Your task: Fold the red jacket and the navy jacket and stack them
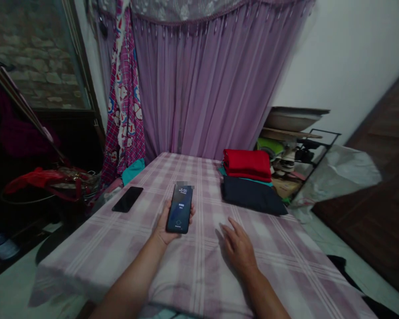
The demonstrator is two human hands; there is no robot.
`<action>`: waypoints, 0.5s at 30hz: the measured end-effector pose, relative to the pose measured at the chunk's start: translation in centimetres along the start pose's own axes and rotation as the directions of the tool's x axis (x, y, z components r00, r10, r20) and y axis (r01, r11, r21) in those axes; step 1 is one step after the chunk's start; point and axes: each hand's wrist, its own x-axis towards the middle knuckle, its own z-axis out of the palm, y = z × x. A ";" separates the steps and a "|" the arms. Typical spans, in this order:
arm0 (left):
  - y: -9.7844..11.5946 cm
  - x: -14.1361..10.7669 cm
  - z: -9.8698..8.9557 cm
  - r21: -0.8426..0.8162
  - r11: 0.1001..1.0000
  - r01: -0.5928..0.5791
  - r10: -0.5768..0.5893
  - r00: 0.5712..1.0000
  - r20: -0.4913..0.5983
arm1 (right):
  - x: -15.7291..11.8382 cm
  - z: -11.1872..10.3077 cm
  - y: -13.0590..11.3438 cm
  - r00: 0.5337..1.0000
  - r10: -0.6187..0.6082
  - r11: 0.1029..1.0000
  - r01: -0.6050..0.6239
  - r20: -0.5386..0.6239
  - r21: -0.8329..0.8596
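My left hand is wrapped round a smartphone, its lit screen facing me with a clock reading at the top. The phone is held over the middle of a plaid cloth-covered table. To the right of it, my right hand is low over the cloth or resting on it, fingers apart, with nothing in it. A second smartphone, its screen dark, lies flat on the table to the left.
At the table's back right lie a folded dark cloth and a folded red cloth. A purple curtain hangs behind the table. On the right are a cluttered rack and a white plastic bag.
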 end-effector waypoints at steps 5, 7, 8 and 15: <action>-1.2 0.7 -0.9 -0.056 0.994 0.089 -0.085 0.994 0.072 | 0.8 0.1 -4.2 0.967 -0.127 0.988 0.142 -0.219 0.056; -1.2 0.6 -1.2 -0.065 0.992 0.111 -0.104 0.989 0.104 | 1.2 0.4 -6.2 0.948 -0.200 0.971 0.226 -0.247 0.081; -1.2 0.6 -1.3 -0.070 0.991 0.113 -0.104 0.988 0.115 | 1.4 0.5 -7.2 0.942 -0.236 0.960 0.264 -0.239 0.093; -1.5 0.4 -1.4 -0.100 0.992 0.083 -0.067 0.986 0.155 | 0.9 0.7 -10.2 0.915 -0.341 0.921 0.371 -0.216 0.117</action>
